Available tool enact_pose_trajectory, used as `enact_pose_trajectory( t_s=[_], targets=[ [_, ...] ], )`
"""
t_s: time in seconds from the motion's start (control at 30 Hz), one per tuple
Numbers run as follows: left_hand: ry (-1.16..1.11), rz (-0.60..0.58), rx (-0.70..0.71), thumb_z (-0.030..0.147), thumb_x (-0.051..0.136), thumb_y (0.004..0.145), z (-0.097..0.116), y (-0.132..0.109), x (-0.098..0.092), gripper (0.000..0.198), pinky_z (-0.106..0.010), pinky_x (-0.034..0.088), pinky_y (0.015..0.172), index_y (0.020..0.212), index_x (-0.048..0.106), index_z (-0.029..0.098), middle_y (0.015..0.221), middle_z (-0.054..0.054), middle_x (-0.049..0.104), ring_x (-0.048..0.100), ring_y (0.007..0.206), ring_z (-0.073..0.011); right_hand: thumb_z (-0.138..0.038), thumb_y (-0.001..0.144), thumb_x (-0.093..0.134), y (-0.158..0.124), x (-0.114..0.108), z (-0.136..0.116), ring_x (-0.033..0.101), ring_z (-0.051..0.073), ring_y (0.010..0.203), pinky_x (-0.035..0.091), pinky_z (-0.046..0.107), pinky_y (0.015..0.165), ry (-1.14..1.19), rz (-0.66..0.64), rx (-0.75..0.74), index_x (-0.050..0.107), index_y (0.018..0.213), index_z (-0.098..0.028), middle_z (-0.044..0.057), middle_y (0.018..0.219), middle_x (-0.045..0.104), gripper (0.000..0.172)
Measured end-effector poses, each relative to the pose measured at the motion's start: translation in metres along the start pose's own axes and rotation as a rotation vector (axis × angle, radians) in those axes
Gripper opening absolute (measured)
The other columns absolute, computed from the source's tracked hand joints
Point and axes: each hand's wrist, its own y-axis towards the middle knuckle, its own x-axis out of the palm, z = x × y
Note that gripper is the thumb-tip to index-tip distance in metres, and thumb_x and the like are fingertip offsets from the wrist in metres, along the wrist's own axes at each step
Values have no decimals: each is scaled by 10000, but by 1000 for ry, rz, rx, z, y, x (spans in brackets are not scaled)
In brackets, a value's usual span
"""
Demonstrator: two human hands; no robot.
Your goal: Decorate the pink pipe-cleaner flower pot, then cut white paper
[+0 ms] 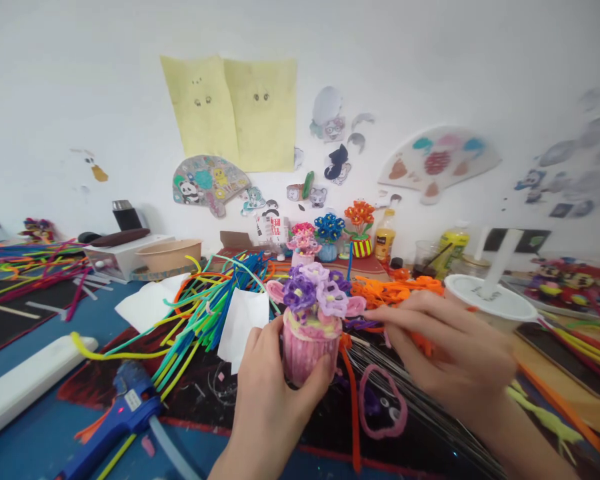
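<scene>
My left hand (280,393) is wrapped round a pink fuzzy pot (307,350) and holds it upright, thumb across its front. Purple and lilac pipe-cleaner flowers (325,290) fill the top of the pot, with a pink loop petal (356,306) sticking out on the right. My right hand (443,347) is at that petal, its forefinger stretched to the petal's tip and its other fingers loosely apart. Below lies a pink pipe-cleaner ring (383,402) on the dark mat.
A blue glue gun (125,413) rests at front left near a white bar (35,383). Behind lie bundled green and blue pipe cleaners (215,300) and orange ones (395,291). A lidded tub (490,297) stands right; finished flower pots (330,230) and a drink bottle (385,237) stand along the wall.
</scene>
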Motion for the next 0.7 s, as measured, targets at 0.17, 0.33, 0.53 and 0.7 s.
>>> enact_pose_trajectory(
  t_s=[0.17, 0.33, 0.53, 0.7],
  targets=[
    [20, 64, -68, 452, 615, 784, 5, 9, -5, 454, -423, 500, 722, 1134, 552, 169, 892, -72, 613, 592, 855, -280, -186, 869, 605, -3, 11, 17, 532, 123, 643, 428, 239, 556, 254, 111, 533, 658, 1020, -218, -3, 807, 537, 164],
    [62, 13, -88, 453, 593, 804, 25, 32, -19, 524, -458, 479, 807, 1195, 543, 107, 990, -130, 649, 565, 995, -335, -386, 747, 745, -8, 42, 27, 654, 182, 814, 538, 328, 755, 831, -109, 901, 544, 1212, -232, 54, 1014, 636, 529],
    [0, 31, -2, 377, 588, 822, 33, 69, -7, 402, -445, 454, 856, 1105, 584, 92, 1051, -165, 649, 567, 1014, -329, -378, 694, 814, 4, 73, 10, 570, 267, 1195, 372, 447, 1074, 1255, -137, 975, 629, 1175, -244, 89, 1232, 657, 532],
    [-91, 66, 4, 421, 581, 822, 24, 84, 15, 447, -412, 483, 821, 1129, 568, 97, 1019, -150, 660, 605, 952, -297, -491, 668, 802, 7, 94, 14, 560, 285, 1222, 364, 437, 1082, 1266, 1, 959, 637, 1152, -235, 84, 1236, 671, 572]
  ],
)
